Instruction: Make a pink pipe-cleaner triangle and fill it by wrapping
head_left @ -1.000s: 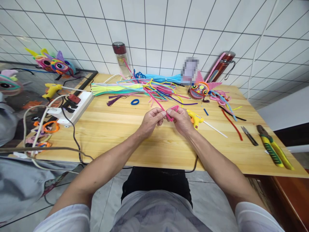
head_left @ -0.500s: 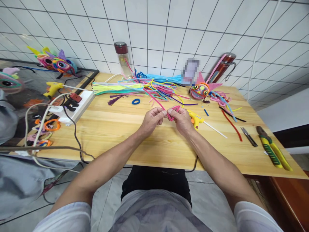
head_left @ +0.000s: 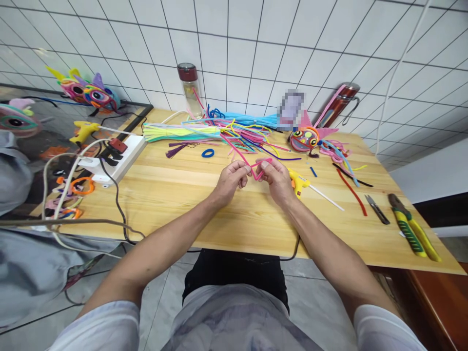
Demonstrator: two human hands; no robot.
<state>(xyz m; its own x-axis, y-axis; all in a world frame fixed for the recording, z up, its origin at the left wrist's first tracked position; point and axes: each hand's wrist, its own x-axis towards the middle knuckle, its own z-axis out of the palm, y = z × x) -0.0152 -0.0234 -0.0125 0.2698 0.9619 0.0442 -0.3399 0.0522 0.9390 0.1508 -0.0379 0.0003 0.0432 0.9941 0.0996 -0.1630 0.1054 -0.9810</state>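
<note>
Looks like our left hand and right hand drifted slightly apart, fingertips still pinched tight on the bent pink pipe cleaner.

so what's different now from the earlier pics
The left hand and right hand have drawn slightly apart, opening a gap where more of the bent pink strip shows. Both still hold it. The yellow glue gun beside the right hand and the pliers lie as before.

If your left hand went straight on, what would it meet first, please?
Beyond the pink strand it holds, the left hand would probably meet the right hand; depth is unclear.
</note>
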